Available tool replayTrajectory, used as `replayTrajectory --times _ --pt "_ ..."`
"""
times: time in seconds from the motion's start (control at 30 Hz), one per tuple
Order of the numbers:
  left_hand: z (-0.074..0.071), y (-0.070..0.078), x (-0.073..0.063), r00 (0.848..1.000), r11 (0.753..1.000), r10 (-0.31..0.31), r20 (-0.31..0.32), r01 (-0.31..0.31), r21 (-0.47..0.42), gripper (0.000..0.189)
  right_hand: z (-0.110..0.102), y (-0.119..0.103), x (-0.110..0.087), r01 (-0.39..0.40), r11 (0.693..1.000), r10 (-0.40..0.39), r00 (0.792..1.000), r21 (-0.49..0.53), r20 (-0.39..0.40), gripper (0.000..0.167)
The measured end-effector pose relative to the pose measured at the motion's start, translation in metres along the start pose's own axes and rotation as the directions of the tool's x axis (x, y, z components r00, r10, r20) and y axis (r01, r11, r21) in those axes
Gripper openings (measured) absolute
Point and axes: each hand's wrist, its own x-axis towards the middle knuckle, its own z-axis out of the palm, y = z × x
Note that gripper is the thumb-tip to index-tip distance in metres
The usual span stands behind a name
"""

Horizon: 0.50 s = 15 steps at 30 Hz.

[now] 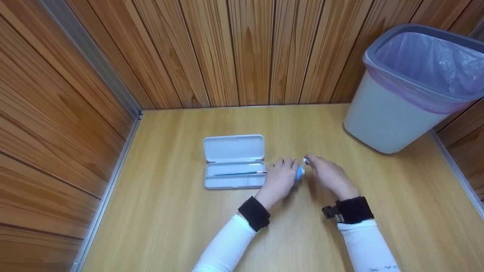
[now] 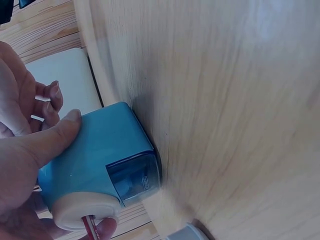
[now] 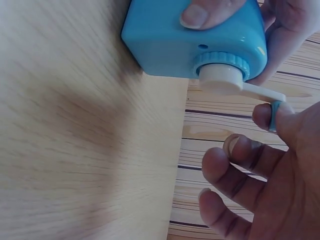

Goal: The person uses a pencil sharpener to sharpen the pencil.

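My left hand [image 1: 280, 177] grips a light-blue crank pencil sharpener [image 2: 102, 137], thumb on one side and fingers around the other, steadying it at the table. A red pencil [image 2: 91, 227] sticks into the cream round inlet, and a dark see-through shavings drawer [image 2: 134, 178] sits in the same face. On the opposite face, the thumb and forefinger of my right hand [image 1: 331, 175] pinch the blue knob [image 3: 274, 116] of the cream crank [image 3: 262, 91]; its other fingers are loosely bent. In the head view the left hand hides most of the sharpener.
Left of the sharpener lies a pale pencil case [image 1: 234, 148], lid raised, with a thin pencil-like stick [image 1: 238, 173] across its tray. A white bin [image 1: 385, 109] with a pinkish liner stands at the back right. Wood-panelled walls border the table [image 1: 162, 226].
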Motion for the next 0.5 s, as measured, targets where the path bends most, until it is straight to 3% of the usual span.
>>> replayTrajectory --times 0.23,0.5 --pt "-0.001 0.0 0.0 1.0 1.0 -0.01 0.003 0.01 0.006 0.058 0.0 0.001 0.008 -0.065 0.997 0.063 0.996 0.044 0.058 0.027" --pt "0.008 0.006 -0.002 0.997 0.992 -0.009 -0.074 0.018 0.128 0.045 0.0 0.002 0.013 -0.102 0.992 0.097 0.992 0.068 0.08 0.031"
